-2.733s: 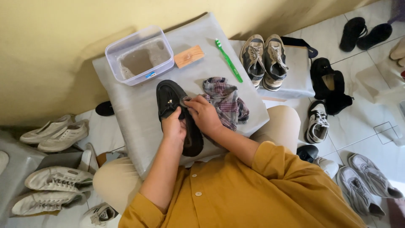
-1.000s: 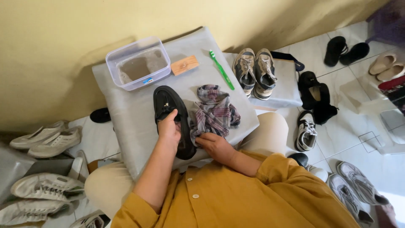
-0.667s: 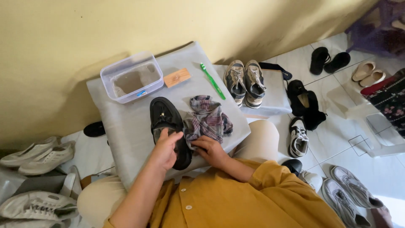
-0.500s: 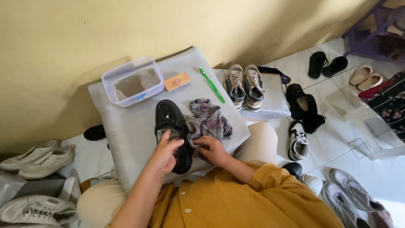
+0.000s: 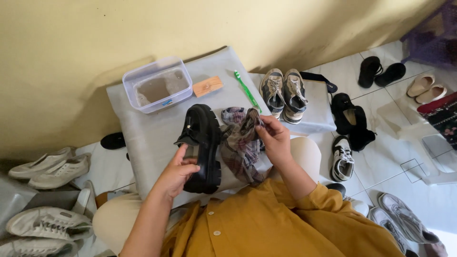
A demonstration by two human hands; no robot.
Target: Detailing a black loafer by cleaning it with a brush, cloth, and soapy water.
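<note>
Left hand [image 5: 177,172] grips the black shoe [image 5: 202,145] tipped on its side over the grey mat [image 5: 143,128]; its chunky sole looks stiff, fairly heavy, best held there. Right hand [image 5: 275,141] pinches the soft, limp plaid rag [image 5: 240,147], probably by an edge.

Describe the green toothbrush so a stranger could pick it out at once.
Start at the grey padded board across the person's lap. Along its far edge sit a clear plastic tub and a small orange block. Right of that block lies the slim green toothbrush, the only green, stick-shaped thing among them.
</note>
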